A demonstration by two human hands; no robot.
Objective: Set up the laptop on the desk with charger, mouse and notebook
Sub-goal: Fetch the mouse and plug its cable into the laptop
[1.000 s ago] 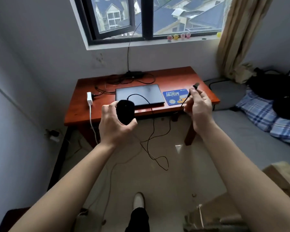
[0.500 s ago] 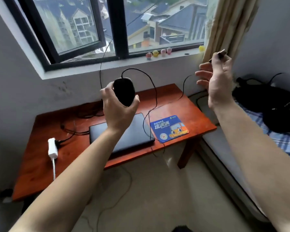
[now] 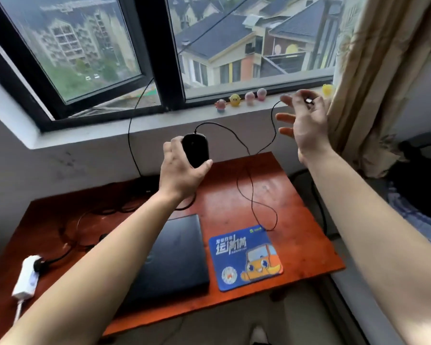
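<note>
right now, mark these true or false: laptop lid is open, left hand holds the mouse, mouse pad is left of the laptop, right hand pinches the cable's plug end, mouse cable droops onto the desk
1. The laptop lid is open. False: it lies closed.
2. The left hand holds the mouse. True.
3. The mouse pad lies left of the laptop. False: it lies to its right.
4. The right hand pinches the plug. True.
5. The mouse cable droops onto the desk. True.

Small toy figures [image 3: 235, 99] line the windowsill [image 3: 139, 125]; a beige curtain [image 3: 383, 70] hangs right, above what looks like plaid bedding [image 3: 418, 220]
</note>
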